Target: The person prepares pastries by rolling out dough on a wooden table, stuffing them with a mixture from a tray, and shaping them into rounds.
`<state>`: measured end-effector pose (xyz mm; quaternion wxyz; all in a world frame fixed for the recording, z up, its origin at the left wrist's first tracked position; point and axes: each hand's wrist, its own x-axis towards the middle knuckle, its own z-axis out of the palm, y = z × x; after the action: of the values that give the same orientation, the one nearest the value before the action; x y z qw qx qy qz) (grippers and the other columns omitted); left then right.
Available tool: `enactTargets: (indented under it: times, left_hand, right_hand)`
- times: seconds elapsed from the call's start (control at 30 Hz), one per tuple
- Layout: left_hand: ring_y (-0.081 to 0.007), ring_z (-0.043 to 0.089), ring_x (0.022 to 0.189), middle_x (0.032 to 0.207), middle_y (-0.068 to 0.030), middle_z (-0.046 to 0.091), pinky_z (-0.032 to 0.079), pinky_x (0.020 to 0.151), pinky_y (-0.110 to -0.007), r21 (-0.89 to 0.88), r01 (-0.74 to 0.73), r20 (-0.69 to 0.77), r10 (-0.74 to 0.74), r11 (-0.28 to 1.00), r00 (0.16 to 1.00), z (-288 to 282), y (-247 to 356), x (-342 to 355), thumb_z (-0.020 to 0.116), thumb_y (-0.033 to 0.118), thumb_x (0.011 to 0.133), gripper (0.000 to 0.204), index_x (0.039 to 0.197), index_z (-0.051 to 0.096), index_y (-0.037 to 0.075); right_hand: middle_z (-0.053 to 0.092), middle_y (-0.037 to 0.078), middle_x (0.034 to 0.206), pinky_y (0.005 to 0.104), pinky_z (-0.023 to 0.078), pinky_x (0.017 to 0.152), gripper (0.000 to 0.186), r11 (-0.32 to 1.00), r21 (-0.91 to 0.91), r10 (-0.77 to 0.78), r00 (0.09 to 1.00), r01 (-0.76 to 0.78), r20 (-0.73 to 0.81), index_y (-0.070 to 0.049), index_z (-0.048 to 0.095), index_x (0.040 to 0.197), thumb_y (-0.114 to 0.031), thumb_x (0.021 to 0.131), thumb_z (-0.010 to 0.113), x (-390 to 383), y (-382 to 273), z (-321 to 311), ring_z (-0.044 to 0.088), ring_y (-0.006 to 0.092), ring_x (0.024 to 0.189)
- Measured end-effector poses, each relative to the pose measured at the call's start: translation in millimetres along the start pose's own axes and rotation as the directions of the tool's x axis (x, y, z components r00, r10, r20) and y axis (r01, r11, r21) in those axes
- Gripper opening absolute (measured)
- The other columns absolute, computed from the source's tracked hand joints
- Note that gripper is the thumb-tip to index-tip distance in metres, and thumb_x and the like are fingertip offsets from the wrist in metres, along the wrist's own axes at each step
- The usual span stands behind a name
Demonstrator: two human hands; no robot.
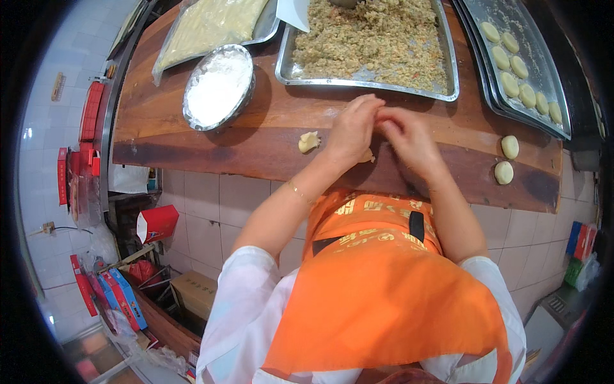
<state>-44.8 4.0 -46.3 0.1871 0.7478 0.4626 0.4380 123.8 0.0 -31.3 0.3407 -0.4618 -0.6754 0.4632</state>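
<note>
My left hand [349, 131] and my right hand [412, 139] meet over the near part of the wooden table [256, 144], fingertips touching. The fingers of both are curled closed together; whatever lies between them is hidden. Beneath my left palm a bit of pale dough [368, 156] shows against the wood. Left of that hand sits a small torn lump of dough [309, 142]. Just beyond my hands is a metal tray [358, 82] full of crumbly brownish filling [377, 48]. Two smooth, pale dough rounds [510, 147] lie to the right, near the table's front edge.
A metal bowl [247, 96] of white flour [216, 86] stands at the left. Behind it, plastic-covered pale dough [211, 29] rests on another tray. Stacked trays [543, 70] at the far right carry several dough rounds. Boxes [121, 297] crowd the floor at left.
</note>
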Motion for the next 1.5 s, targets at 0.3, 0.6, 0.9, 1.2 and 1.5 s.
enactTargets:
  times: [0.3,0.6,0.9,1.2,1.5]
  left_hand:
    - [-0.0379,0.037,0.144,0.154,-0.0206,0.039,0.022,0.121,-0.052,0.371,-0.242,0.525,0.013,0.897,0.851,17,2,7,0.064,0.042,0.093,0.075,0.152,0.036,0.006]
    - [-0.0361,0.049,0.129,0.135,-0.0184,0.056,0.033,0.110,-0.047,0.346,-0.354,0.548,0.119,0.869,0.828,31,-2,29,0.060,0.034,0.095,0.059,0.144,0.047,0.005]
    - [-0.0305,0.057,0.118,0.135,-0.0155,0.059,0.042,0.100,-0.044,0.329,-0.359,0.599,0.101,0.873,0.794,28,-6,39,0.061,0.030,0.094,0.055,0.144,0.050,0.008]
    - [-0.0354,0.026,0.150,0.160,-0.0188,0.031,0.017,0.121,-0.055,0.367,-0.213,0.526,-0.013,0.906,0.850,16,8,1,0.062,0.043,0.094,0.073,0.155,0.035,0.013]
    - [-0.0397,0.037,0.141,0.148,-0.0212,0.044,0.026,0.117,-0.051,0.427,-0.055,0.341,-0.104,0.902,0.934,-15,8,-52,0.061,0.021,0.092,0.063,0.150,0.042,0.008]
  right_hand:
    - [0.068,0.006,0.112,0.0265,0.049,0.090,0.022,0.962,0.272,0.080,0.914,0.035,-0.398,0.001,0.063,0.120,-0.003,0.099,0.057,-24,12,-60,0.065,0.0122,0.103]
    - [0.067,0.005,0.110,0.0256,0.049,0.089,0.024,0.920,0.351,-0.010,0.906,0.174,-0.424,0.000,0.062,0.123,-0.002,0.099,0.057,-17,-3,-88,0.064,0.0111,0.100]
    - [0.066,0.005,0.104,0.0229,0.050,0.080,0.025,0.938,0.338,0.081,0.894,0.082,-0.440,0.000,0.062,0.124,-0.004,0.100,0.057,-68,20,-93,0.061,0.0082,0.091]
    - [0.066,0.003,0.101,0.0245,0.053,0.077,0.023,0.950,0.313,0.120,0.921,0.002,-0.370,-0.001,0.062,0.121,-0.002,0.099,0.058,-59,15,-77,0.064,0.0100,0.090]
    - [0.060,0.024,0.111,0.0456,0.056,0.079,0.042,0.631,-0.771,-0.215,0.974,0.080,-0.075,0.003,0.054,0.119,0.004,0.080,0.069,61,6,-116,0.067,0.0416,0.093]
